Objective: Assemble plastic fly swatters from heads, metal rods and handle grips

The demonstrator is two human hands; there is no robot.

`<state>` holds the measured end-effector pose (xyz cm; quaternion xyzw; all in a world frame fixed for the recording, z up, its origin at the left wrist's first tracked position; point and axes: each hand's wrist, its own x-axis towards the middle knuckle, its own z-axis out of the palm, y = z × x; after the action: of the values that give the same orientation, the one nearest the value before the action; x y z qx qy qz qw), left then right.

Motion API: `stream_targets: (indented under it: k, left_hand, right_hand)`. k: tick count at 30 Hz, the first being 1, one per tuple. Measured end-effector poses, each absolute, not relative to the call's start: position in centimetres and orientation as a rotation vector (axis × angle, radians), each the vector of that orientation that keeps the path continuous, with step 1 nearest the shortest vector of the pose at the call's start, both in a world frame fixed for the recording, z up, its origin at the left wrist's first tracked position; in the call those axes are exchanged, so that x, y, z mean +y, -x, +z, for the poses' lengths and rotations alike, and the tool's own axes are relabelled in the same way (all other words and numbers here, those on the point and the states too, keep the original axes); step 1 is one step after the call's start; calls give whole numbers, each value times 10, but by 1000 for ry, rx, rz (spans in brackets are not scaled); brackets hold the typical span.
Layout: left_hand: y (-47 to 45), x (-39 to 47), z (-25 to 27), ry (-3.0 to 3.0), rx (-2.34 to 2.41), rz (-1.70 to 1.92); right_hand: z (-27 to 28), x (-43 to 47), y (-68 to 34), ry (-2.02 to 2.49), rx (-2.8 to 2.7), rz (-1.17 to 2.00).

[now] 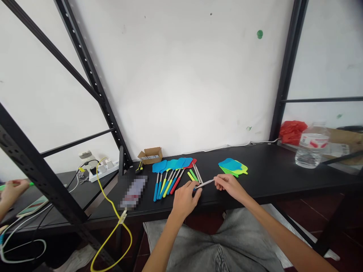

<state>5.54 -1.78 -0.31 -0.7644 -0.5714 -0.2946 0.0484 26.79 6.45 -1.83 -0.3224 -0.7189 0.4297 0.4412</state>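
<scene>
My left hand is closed at the left end of a thin metal rod, where a bit of blue shows under the fingers. At the rod's other end, my right hand pinches its tip. Left of my hands lies a row of fly swatters with blue, yellow-green and red handles. Loose green and yellow handle grips and bare metal rods lie just beyond my left hand. Past my right hand is a small pile of blue and yellow-green swatter heads.
On the black table are a phone with a yellow cable, a box cutter and a small cardboard box. A water bottle stands right. Another person's hand shows far left, beyond the black rack post.
</scene>
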Motion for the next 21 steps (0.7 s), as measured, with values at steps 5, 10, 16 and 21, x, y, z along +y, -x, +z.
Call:
stream_targets:
  k: [5, 10, 16, 21]
  left_hand:
    - [-54, -16, -6, 2292, -1745, -849]
    - [-54, -16, -6, 2286, -1761, -848]
    - [-55, -18, -4, 2288, -1770, -844]
    - [-55, -18, -3, 2278, -1776, -798]
  right_hand:
    - [-16, 62, -267, 798, -1730, 1091]
    - [-17, 63, -267, 790, -1712, 1098]
    - [-20, 66, -268, 811, -1753, 1045]
    - [-21, 68, -269, 799, -1811, 980]
